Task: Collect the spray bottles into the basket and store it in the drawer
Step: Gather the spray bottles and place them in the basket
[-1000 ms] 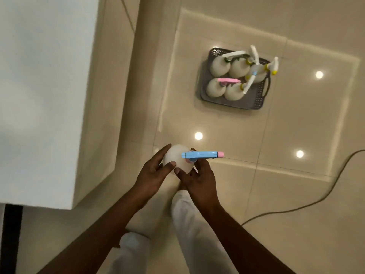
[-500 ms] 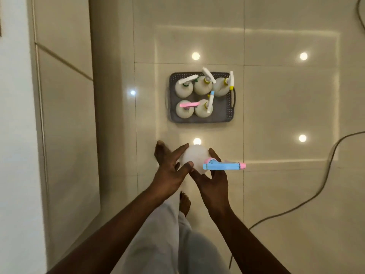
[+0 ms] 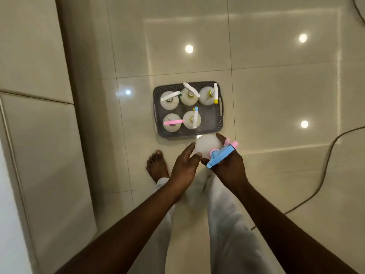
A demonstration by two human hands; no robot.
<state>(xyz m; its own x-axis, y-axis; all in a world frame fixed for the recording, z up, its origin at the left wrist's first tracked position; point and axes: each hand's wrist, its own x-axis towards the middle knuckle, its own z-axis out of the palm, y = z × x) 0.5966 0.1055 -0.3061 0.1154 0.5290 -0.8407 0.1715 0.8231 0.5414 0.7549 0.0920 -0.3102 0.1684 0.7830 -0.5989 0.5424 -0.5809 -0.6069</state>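
The person is carrying a white spray bottle (image 3: 207, 145) with a blue trigger head, hovering just short of the near edge of the grey basket (image 3: 217, 123). The right hand (image 3: 227, 165) is cupping it from below by the trigger; the left hand (image 3: 184, 165) is steadying its side with fingertips. Five bottles are already standing in the basket, leaving the near right corner free, so lowering upright there looks best. A bare foot (image 3: 157, 164) is standing left of the basket's near edge; a cable (image 3: 325, 165) is trailing well right.
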